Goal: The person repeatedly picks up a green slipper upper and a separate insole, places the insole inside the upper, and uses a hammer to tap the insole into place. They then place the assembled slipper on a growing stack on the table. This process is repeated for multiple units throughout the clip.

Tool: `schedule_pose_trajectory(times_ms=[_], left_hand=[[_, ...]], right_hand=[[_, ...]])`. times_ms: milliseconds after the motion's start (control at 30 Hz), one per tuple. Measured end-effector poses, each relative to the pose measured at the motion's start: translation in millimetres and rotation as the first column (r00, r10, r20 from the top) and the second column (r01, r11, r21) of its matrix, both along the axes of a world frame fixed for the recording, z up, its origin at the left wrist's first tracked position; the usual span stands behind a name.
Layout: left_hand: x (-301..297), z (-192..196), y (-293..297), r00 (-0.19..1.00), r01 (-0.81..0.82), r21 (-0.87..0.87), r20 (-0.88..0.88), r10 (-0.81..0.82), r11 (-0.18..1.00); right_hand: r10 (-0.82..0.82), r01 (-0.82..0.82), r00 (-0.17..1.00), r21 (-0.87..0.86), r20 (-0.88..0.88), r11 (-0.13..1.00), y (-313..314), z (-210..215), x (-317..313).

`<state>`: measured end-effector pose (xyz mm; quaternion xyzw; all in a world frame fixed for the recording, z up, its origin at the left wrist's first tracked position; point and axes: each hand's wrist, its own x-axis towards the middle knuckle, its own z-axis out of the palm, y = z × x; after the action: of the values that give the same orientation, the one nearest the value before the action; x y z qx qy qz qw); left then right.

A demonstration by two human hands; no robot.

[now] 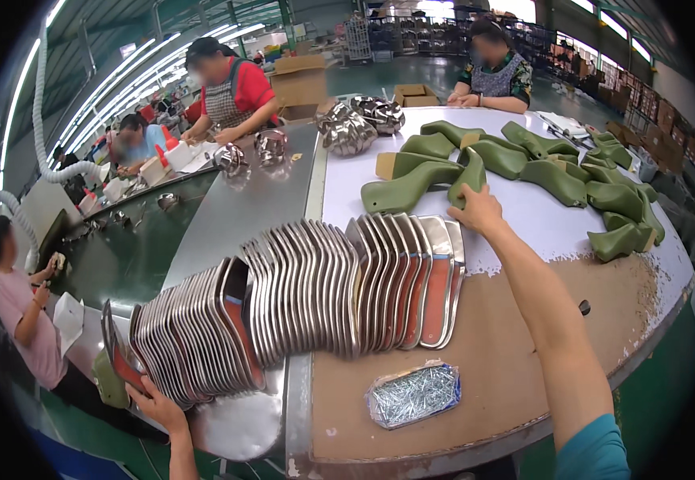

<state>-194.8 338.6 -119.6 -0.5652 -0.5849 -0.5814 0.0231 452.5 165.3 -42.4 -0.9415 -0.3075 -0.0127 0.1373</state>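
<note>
My right hand is closed around a green shoe last at the near edge of a loose pile of green lasts. Low on the left, my left hand grips an insole with a silvery edge and a reddish face. Against that insole sits another green shoe last, partly hidden; whether the two are joined I cannot tell. Between my hands, a long row of silver-edged insoles stands on edge across the table, its right end showing reddish undersides.
A small tray of nails sits on the worn brown board nearest me. Bundles of shiny silver pieces lie at the back. Co-workers sit across the table, at the back left and at the left, beside a green conveyor belt.
</note>
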Motion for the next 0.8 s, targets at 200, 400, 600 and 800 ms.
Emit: schedule_pose_trajectory(times_ms=[200, 400, 600, 800], left_hand=[[21.5, 7.1, -2.7, 0.987, 0.157, 0.117, 0.016, -0.16, 0.981], [6.6, 41.8, -23.9, 0.824, 0.317, -0.03, -0.487, -0.291, 0.948], [-39.5, 99.8, -28.8, 0.891, 0.407, 0.125, 0.162, -0.424, 0.905], [95.4, 118.7, -205.9, 0.132, 0.912, 0.108, 0.835, -0.534, 0.395]], right_hand=[[0.001, 0.0, 0.998, -0.01, 0.063, 1.0, -74.3, -1.9, -21.3], [0.092, -0.077, 0.971, 0.074, -0.222, 0.994, -153.0, 19.4, -79.9], [0.635, 0.524, 0.318, 0.689, -0.704, 0.501, -241.2, 24.3, -144.4], [0.818, 0.423, 0.277, 0.829, -0.504, 0.367, -305.2, 43.2, -279.5]])
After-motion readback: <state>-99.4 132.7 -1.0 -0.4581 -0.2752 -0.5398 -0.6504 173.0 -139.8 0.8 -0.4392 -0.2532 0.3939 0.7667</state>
